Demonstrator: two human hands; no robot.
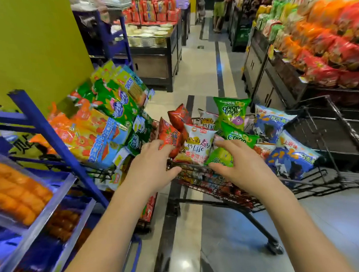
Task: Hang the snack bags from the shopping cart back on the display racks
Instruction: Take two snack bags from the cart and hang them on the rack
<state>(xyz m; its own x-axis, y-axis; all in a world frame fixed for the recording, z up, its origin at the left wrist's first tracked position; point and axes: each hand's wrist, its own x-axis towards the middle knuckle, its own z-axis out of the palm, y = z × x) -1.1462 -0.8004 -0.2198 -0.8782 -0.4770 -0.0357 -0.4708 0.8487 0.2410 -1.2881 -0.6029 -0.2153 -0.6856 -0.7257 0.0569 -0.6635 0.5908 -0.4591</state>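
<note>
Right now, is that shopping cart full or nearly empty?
Full: snack bags are heaped above the shopping cart wire rim, with a green onion rings bag and blue bags standing clear over it.

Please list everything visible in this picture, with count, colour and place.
black wire shopping cart: one, black, centre aisle, full of bags
green onion-ring snack bags: two, green, cart top
red foil snack bags: two, red, cart left
white snack bags with pink lettering: two, white, cart middle
blue snack bags: two, blue, cart right
pale green snack bag: one, pale green, under right hand
blue metal display rack: one, blue, left, holding green, yellow, orange bags
red and orange bag display: many, right
distant person: one, aisle end
left hand: one, touching a red bag
right hand: one, on pale green bag, grip unclear
</note>
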